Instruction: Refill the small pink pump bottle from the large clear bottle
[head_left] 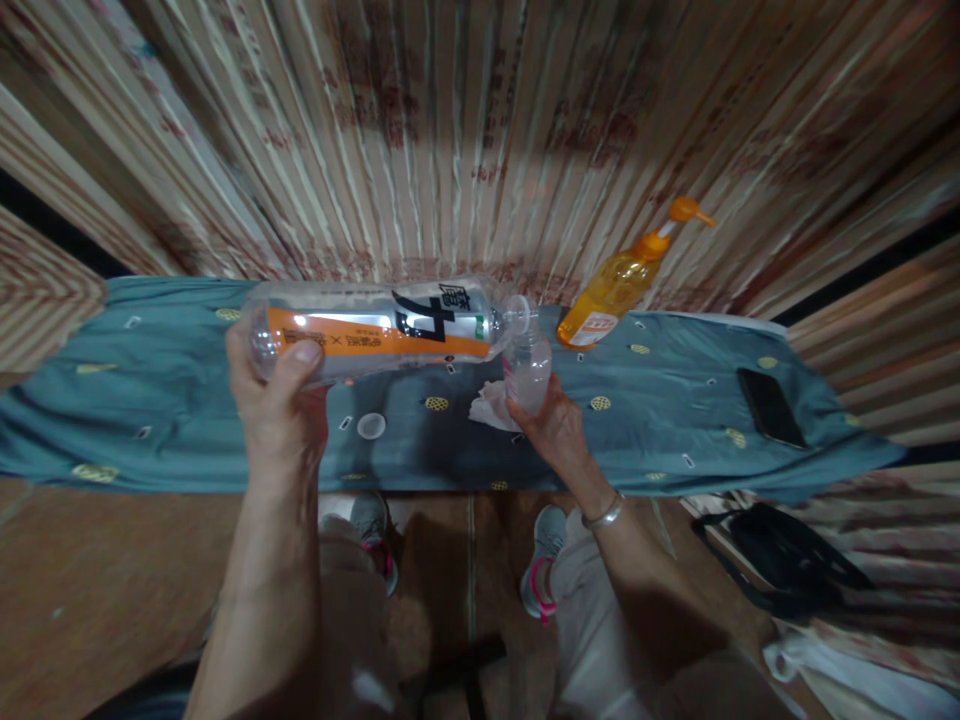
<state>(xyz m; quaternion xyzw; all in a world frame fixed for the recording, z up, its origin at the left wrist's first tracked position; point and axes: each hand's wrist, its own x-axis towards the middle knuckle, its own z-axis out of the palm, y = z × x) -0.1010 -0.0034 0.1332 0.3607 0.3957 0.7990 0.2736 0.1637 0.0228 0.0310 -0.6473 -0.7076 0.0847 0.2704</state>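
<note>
My left hand (281, 385) is wrapped round the base of a large clear plastic bottle (375, 325) with an orange and silver label. That bottle lies tipped nearly level in the air, its uncapped neck pointing right. Below its mouth, my right hand (553, 420) grips a small clear bottle (529, 372) that stands roughly upright and looks cloudy inside. The two mouths meet or nearly meet; whether they touch I cannot tell. Beside the small bottle lies a crumpled white tissue (491, 405). A round whitish cap or lid (371, 426) rests on the cloth nearer my left hand.
An orange pump bottle (613, 297) with amber liquid stands at the back right of the narrow table with its teal cloth (172, 400). A black phone (771, 407) lies at the right end. Behind hangs a striped curtain (450, 140). A black bag (787, 560) sits lower right.
</note>
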